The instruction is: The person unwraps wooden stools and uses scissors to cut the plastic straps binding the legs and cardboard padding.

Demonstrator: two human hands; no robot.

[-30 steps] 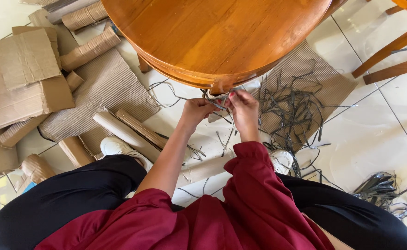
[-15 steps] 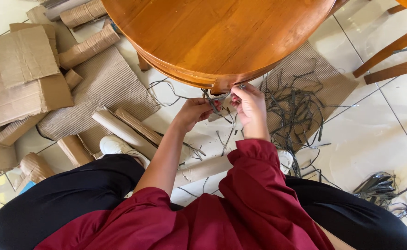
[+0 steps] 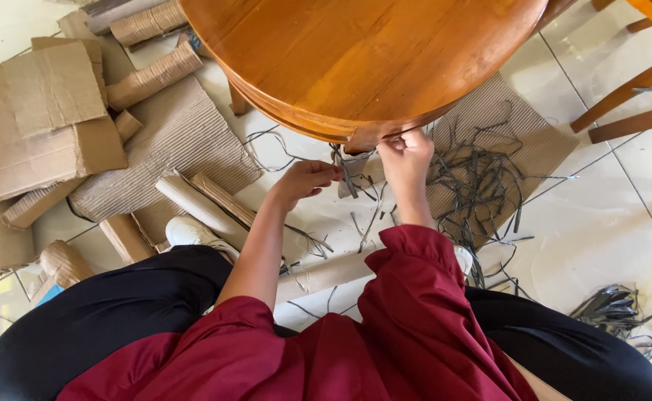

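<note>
Both our hands pinch the grey strips [image 3: 349,169] hanging just under the round wooden bench [image 3: 355,59] edge. Our left hand [image 3: 307,180] has its grip closed on the lower strands, and our right hand [image 3: 406,154] has its grip closed on them up against the rim. More loose grey strips [image 3: 482,182] lie on corrugated cardboard [image 3: 519,126] on the tiled floor [image 3: 608,215], with cardboard rolls [image 3: 200,204] to our left.

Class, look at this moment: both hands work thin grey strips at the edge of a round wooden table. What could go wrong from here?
1. The strip pinched by the left hand and right hand looks thin; a hard pull might snap it or cut fingers.
2. Loose grey strips and cardboard rolls lie around the feet: a likely tangle or trip.
</note>
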